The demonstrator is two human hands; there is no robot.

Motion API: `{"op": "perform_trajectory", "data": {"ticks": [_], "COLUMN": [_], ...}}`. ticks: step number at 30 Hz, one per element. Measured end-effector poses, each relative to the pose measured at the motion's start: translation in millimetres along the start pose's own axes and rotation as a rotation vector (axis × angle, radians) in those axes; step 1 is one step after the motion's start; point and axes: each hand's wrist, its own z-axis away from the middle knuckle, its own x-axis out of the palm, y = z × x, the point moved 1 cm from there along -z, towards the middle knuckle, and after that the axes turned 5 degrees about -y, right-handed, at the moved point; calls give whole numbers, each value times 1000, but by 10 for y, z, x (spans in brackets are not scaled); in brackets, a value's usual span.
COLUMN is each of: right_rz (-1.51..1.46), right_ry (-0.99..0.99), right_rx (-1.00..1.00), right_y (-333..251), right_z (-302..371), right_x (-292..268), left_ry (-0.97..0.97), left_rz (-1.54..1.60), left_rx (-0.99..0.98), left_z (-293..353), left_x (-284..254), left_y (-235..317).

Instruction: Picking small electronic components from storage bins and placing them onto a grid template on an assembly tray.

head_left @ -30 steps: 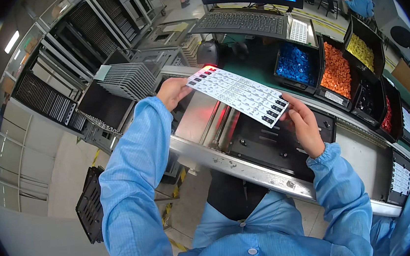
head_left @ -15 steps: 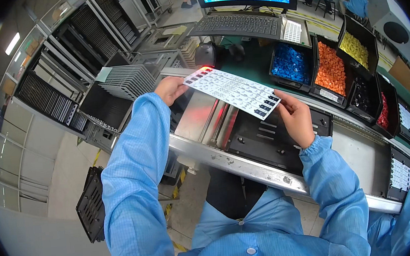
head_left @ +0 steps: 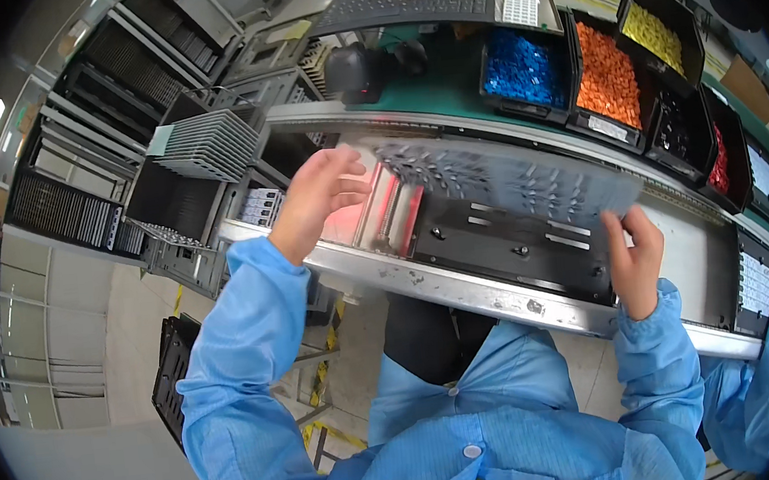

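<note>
A thin circuit-board panel (head_left: 508,177), smeared by motion, is tilted above a black slotted fixture (head_left: 474,254) that lies between the conveyor rails. My right hand (head_left: 636,257) pinches the panel's lower right corner between thumb and fingers. Beside the panel's left end is my left hand (head_left: 316,205), its fingers spread and a small gap away from the edge. Reddish light falls on a metal plate (head_left: 341,226) under that hand.
Beyond the rail stand bins of blue parts (head_left: 520,65), orange parts (head_left: 607,75) and yellow parts (head_left: 652,34). A scanner-like black device (head_left: 352,72) and a keyboard (head_left: 403,2) are at the back. To the left is a slotted rack (head_left: 204,146); at far right, a co-worker's sleeve (head_left: 767,370).
The panel has moved right and down from near the black device and turned from white face up to a steep tilt. My left hand has let go of it; my right keeps its corner.
</note>
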Motion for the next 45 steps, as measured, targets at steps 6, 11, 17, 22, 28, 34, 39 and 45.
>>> {"op": "perform_trajectory", "data": {"ticks": [6, 11, 17, 22, 28, 34, 39, 45], "right_rz": [-477, -375, -293, -67, 605, 253, 518, 257], "right_ry": [24, 119, 17, -32, -108, -290, -178, -258], "right_rx": [550, 616, 497, 430, 47, -64, -117, -3], "right_y": [419, 380, 524, 863, 614, 461, 411, 596], "right_z": [249, 234, 226, 329, 189, 210, 362, 147], "right_x": [-49, -57, -59, -235, -254, -420, -291, -295], "left_ry": [-110, -207, -225, -218, -162, -132, -470, -799], "left_rz": [-978, -1063, -1128, -1267, -1382, -1477, -1144, -1207], "left_rx": [625, 645, 720, 814, 853, 736, 738, 718], "left_z": [101, 165, 181, 82, -13, -18, 3, -330], "left_x": [366, 555, 645, 772, 848, 1064, 1630, 1688], "left_y": [-551, -687, -768, -781, -811, -798, -800, -753]}}
